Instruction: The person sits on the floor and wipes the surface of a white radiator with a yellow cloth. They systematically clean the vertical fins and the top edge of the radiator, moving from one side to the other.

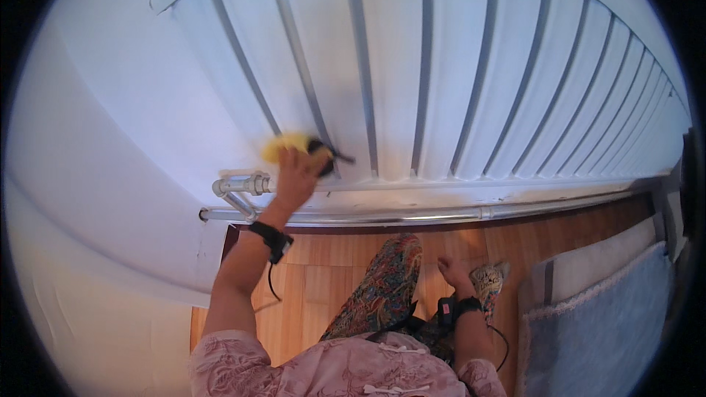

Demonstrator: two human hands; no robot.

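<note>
My left hand [298,173] is closed around a yellow cleaning cloth or duster [287,146] with a black part. It is pressed against the lower left end of a white panel radiator [394,82], just above the pipe valve. Motion blur hides the exact shape of the yellow thing. A dark stub [345,159] sticks out from it to the right. My right hand [455,271] hangs low beside my knee, its fingers curled in, and nothing shows in it. Each wrist wears a black strap with a small device and a cable.
Metal heating pipe [408,215] runs along the wall beneath the radiator, joined by a valve fitting [242,183] at left. White wall [110,176] bounds the left side. Below lies wood flooring [309,281]. A blue and white rug [601,320] lies at right.
</note>
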